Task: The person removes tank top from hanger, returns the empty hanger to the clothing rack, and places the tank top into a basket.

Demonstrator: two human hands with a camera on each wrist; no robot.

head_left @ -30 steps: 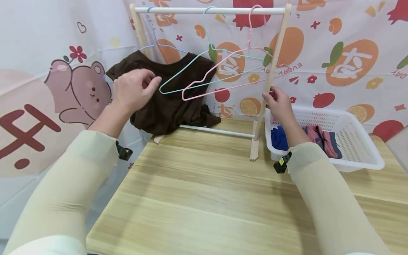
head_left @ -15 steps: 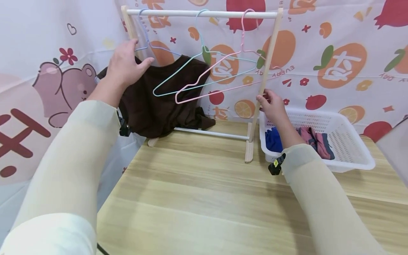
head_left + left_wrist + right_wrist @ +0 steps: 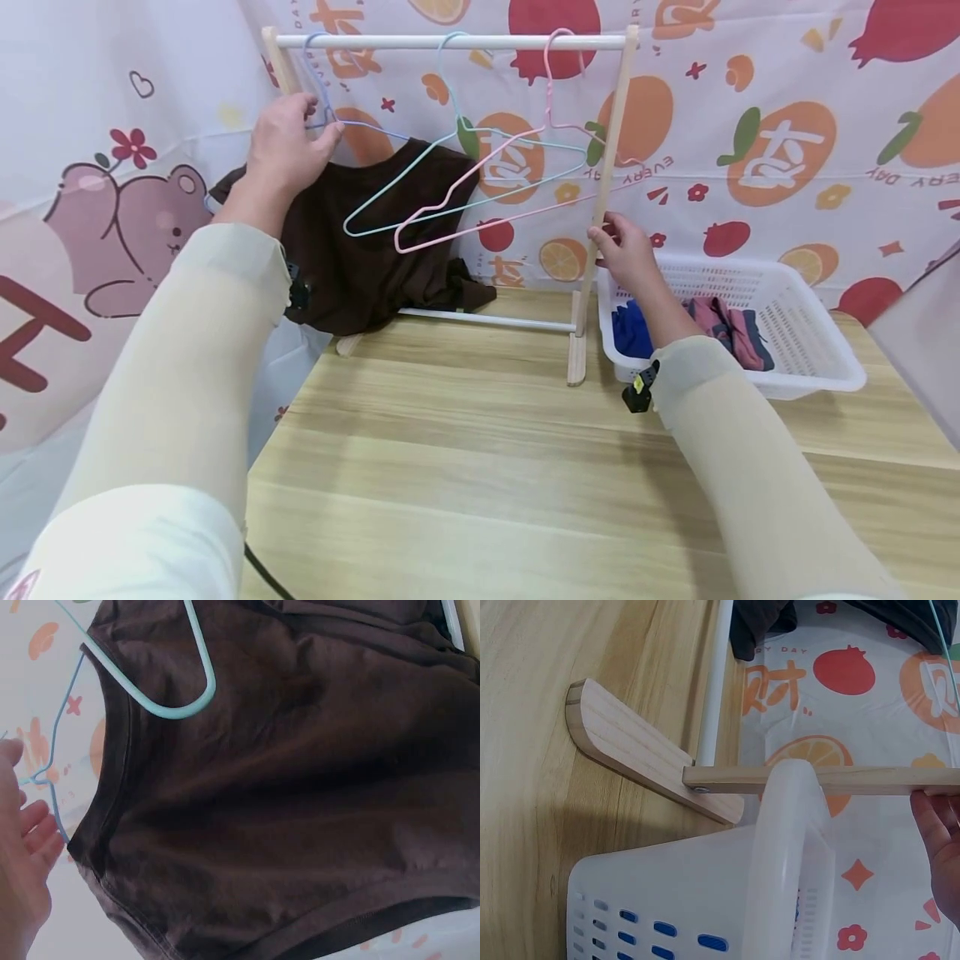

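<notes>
My left hand [image 3: 288, 146] is beside the neck of the blue hanger [image 3: 367, 126], its thumb and fingers apart around the wire. In the left wrist view the fingers [image 3: 41, 832] look loosely extended, not closed on it. A dark brown top [image 3: 300, 772] hangs on this hanger at the rack's left end. My right hand [image 3: 626, 254] grips the right wooden post of the clothes rack [image 3: 613, 133] between thumb and fingers; the right wrist view shows fingertips against the post [image 3: 870, 780]. A mint green hanger [image 3: 390, 186] and a pink hanger [image 3: 480, 227] hang bare from the rail.
Right of the rack a white plastic basket [image 3: 821, 333] holds blue cloth [image 3: 632, 329] and pink-and-dark cloth [image 3: 750, 337]. All stand on a wooden table [image 3: 480, 467]. Behind hangs a fruit-print curtain [image 3: 697, 92]. A black cable [image 3: 264, 568] shows near the left sleeve.
My left hand has moved left and up from in front of the brown top to the blue hanger's neck, its fingers opening. My right hand stays on the post. The head view has shifted slightly.
</notes>
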